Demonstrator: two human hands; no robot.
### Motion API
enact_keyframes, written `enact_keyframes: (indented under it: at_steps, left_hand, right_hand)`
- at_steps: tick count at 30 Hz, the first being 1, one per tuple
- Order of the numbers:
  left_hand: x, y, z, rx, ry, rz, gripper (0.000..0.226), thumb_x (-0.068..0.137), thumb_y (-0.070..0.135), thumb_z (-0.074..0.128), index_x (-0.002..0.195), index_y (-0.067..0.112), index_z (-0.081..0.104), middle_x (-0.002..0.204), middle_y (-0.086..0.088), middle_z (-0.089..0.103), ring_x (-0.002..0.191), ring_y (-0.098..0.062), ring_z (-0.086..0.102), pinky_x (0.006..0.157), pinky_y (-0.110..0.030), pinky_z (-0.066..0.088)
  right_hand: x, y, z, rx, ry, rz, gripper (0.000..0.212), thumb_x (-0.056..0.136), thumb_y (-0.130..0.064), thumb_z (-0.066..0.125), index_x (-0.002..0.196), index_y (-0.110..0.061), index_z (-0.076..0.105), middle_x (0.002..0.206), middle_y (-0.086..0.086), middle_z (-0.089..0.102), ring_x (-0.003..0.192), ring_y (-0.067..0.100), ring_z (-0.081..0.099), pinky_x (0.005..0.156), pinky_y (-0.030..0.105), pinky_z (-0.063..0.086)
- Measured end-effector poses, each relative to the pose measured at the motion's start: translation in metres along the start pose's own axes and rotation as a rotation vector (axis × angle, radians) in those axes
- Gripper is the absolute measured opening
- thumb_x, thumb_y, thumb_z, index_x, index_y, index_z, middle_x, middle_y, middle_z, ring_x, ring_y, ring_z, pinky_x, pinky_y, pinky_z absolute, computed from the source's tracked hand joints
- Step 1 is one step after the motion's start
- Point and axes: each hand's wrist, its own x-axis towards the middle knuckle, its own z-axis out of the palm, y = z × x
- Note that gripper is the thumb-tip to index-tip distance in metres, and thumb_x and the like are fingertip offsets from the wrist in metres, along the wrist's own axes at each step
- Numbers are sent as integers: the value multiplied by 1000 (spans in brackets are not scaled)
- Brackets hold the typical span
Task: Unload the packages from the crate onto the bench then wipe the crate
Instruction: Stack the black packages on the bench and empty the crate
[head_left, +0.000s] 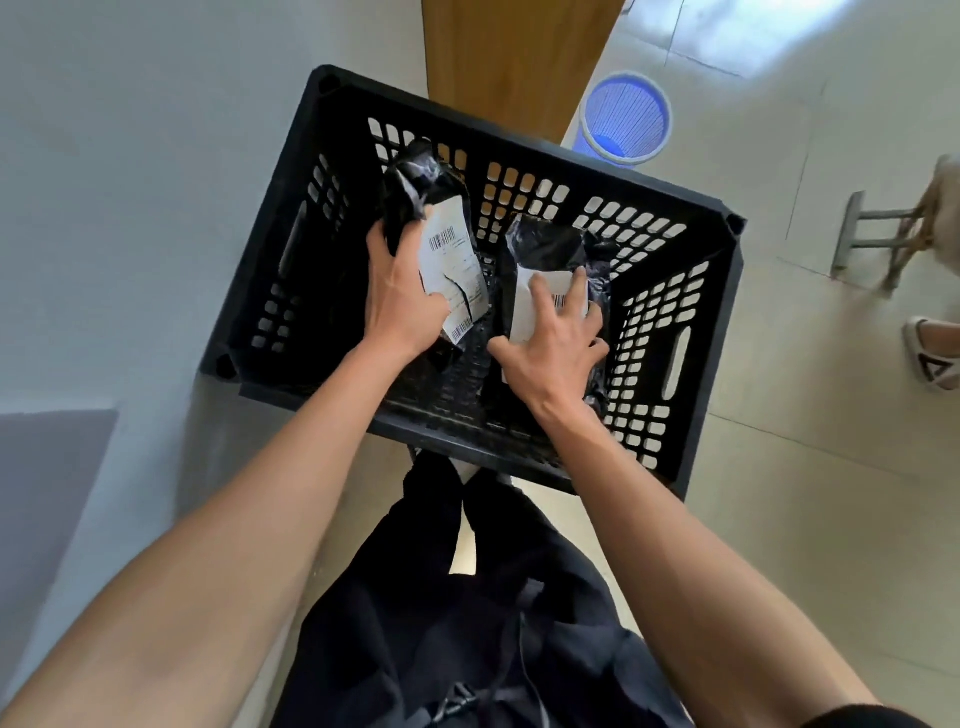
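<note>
Crate (332, 171): both packages lie inside it, long axes running away from you.
Left hand (400, 296): grips the left package (441, 218), lifted against the crate's far wall.
Right hand (550, 348): fingers spread on the right package (545, 249), low on the crate's floor.
Next: your judgement, lift both straight up.

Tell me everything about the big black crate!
The black crate looks like hard plastic, rectangular, open on top, with grid holes in its walls and a long handle slot on each short side. It sits tilted in view on a pale surface. Two black packages with white labels lie inside; the left hand and right hand reach into it.
</note>
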Motion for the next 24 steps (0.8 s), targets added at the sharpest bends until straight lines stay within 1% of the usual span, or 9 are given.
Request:
enact_keyframes:
  at_steps: [2, 3, 4, 6, 11, 16, 18, 21, 24]
  left_hand:
    - [-1, 6, -8, -12, 16, -2, 95, 75, -6, 64, 155, 35, 33, 158, -9, 21, 141, -26, 36, 105, -12, 42]
    - [-3, 9, -12, -25, 24, -8, 95, 75, -6, 64, 155, 36, 32, 156, -8, 23, 139, -24, 36, 95, 4, 34]
    - [-4, 12, -17, -41, 31, -8, 95, 75, -6, 64, 155, 36, 32, 155, -7, 24, 138, -23, 36, 85, 11, 28]
    - [-10, 19, -24, -65, 51, 4, 96, 75, -7, 64, 154, 36, 32, 153, -6, 26, 137, -21, 37, 79, 14, 23]
    - [-41, 38, -35, -94, 142, 10, 95, 76, -8, 64, 155, 33, 34, 148, -9, 30, 121, -7, 35, 79, 14, 23]
    - [-96, 54, -33, -72, 294, -21, 95, 76, -8, 66, 155, 33, 35, 151, -8, 28, 133, -15, 36, 85, 14, 20]
    - [-121, 62, -34, -57, 363, -37, 95, 76, -7, 67, 155, 35, 35, 152, -7, 29, 136, -18, 37, 93, 6, 24]
    - [-159, 71, -39, -46, 477, -79, 96, 75, -7, 68, 154, 37, 36, 150, -9, 31, 137, -22, 38, 101, -14, 29]
    - [-198, 75, -51, -60, 565, -107, 93, 75, -9, 66, 154, 34, 38, 144, -11, 34, 135, -27, 40, 104, -19, 31]
  right_hand:
    - [-6, -4, -12, 8, 37, -43, 84, 67, -47, 71, 144, -40, 37, 169, 7, 2, 145, 44, 19, 104, 68, 32]
    - [-8, -5, -18, 11, 54, -64, 83, 67, -47, 71, 142, -40, 37, 169, 7, 2, 144, 43, 20, 104, 68, 32]
    - [-9, -6, -24, 16, 68, -81, 83, 66, -48, 72, 141, -41, 38, 169, 6, 3, 144, 43, 20, 104, 68, 32]
    - [-12, -6, -36, 33, 89, -109, 84, 65, -49, 72, 141, -42, 37, 169, 5, 3, 144, 42, 20, 104, 68, 32]
    - [-17, -1, -64, 61, 91, -233, 87, 67, -47, 72, 145, -44, 34, 169, 1, 1, 146, 40, 17, 106, 68, 29]
    - [-31, 10, -92, 66, 69, -397, 87, 68, -48, 72, 145, -47, 32, 169, -1, -1, 147, 40, 14, 107, 67, 27]
    - [-41, 14, -101, 79, 63, -466, 86, 68, -48, 71, 144, -47, 32, 169, -2, -1, 147, 39, 14, 108, 67, 31]
    - [-62, 19, -110, 97, 39, -562, 87, 67, -50, 70, 144, -48, 30, 169, -4, -2, 147, 37, 13, 107, 65, 34]
    - [-86, 14, -116, 102, 23, -648, 87, 69, -50, 71, 145, -49, 30, 169, -4, -3, 148, 35, 12, 111, 64, 29]
